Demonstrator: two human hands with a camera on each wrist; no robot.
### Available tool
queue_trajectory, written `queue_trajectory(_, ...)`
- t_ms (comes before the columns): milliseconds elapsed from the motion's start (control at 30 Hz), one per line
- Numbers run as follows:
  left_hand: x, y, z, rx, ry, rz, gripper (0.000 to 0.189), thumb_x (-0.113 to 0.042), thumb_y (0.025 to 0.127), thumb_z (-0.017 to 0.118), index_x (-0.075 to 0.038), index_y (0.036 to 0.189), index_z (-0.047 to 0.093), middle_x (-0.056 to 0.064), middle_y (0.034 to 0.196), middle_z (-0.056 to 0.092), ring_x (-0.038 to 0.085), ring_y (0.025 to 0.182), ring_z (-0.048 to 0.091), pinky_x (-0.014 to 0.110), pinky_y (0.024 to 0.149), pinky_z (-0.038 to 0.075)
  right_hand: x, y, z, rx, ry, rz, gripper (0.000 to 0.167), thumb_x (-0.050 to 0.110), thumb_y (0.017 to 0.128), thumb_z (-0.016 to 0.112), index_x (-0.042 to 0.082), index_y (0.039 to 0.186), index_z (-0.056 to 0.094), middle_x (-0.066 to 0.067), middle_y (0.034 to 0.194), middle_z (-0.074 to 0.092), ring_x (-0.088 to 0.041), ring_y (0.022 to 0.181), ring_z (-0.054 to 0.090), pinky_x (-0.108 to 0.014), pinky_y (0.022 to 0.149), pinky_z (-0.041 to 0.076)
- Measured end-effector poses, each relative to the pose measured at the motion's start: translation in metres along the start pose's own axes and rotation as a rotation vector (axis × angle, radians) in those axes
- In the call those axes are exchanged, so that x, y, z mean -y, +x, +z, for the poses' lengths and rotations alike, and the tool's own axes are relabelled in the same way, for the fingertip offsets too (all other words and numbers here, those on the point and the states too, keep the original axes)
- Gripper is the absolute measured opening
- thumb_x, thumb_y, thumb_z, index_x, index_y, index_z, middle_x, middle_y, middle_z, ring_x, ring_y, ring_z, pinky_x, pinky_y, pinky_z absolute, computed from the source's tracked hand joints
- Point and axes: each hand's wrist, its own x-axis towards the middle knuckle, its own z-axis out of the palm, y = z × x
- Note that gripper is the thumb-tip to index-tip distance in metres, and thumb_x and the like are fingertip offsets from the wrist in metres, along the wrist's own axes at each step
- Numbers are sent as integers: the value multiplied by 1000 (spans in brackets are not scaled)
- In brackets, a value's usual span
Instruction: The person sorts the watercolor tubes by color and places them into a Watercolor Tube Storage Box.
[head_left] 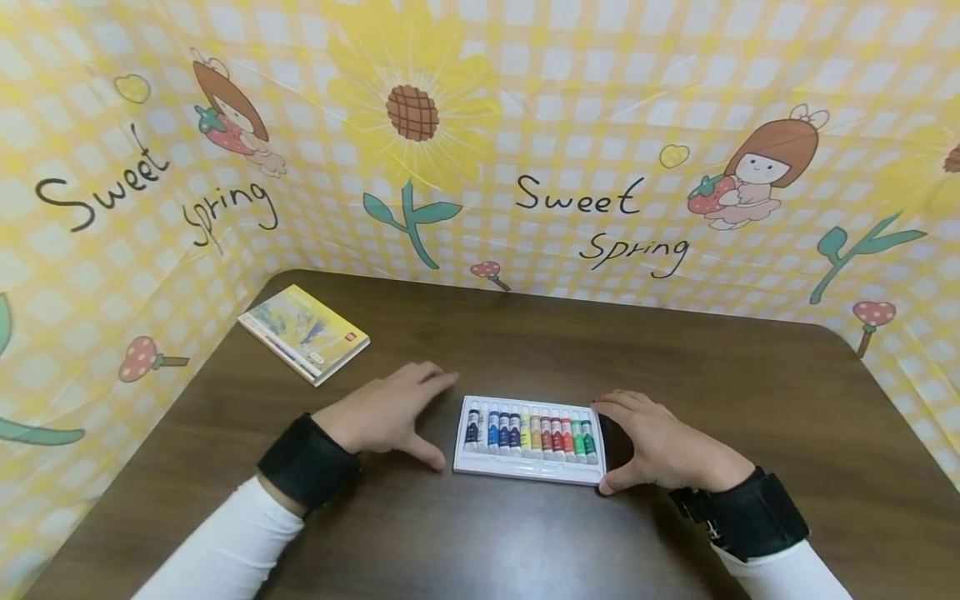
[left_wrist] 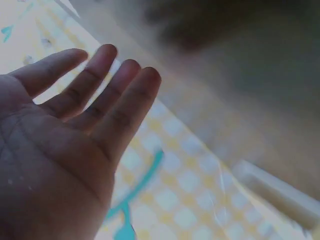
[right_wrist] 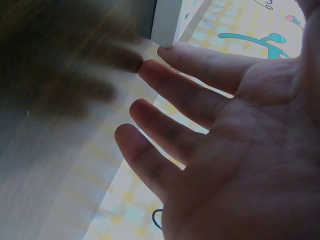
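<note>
A shallow white tray (head_left: 517, 468) lies flat on the table between the two hands. It holds a row of small paint tubes (head_left: 536, 435), running from black and blues through yellow and reds to greens. My left hand (head_left: 390, 412) is spread a short gap to the left of the tray, its fingers loosely extended and holding nothing. On the other side, my right hand (head_left: 663, 442) has its fingertips and thumb at the tray's right edge. In the right wrist view, the index fingertip (right_wrist: 165, 52) meets the tray's corner, while the other fingers stand apart from it, nearly straight.
A yellow-covered book or pad (head_left: 303, 333) lies at the table's back left, beyond the left hand. The dark brown table (head_left: 480, 550) is bounded at the back and sides by a yellow checked cloth (head_left: 480, 100) with printed flowers and figures.
</note>
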Motion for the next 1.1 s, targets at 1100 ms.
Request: queue_trajectory(1100,171,-8,-83,77,240,-73,111,-32,58,100,0,152,51,32,154,48,60,136,47,71,105,45,-3,-1,2,11,52,30,104,54,74,93,6,155,49,-20,160,46,-45,146,43,-71,111,40)
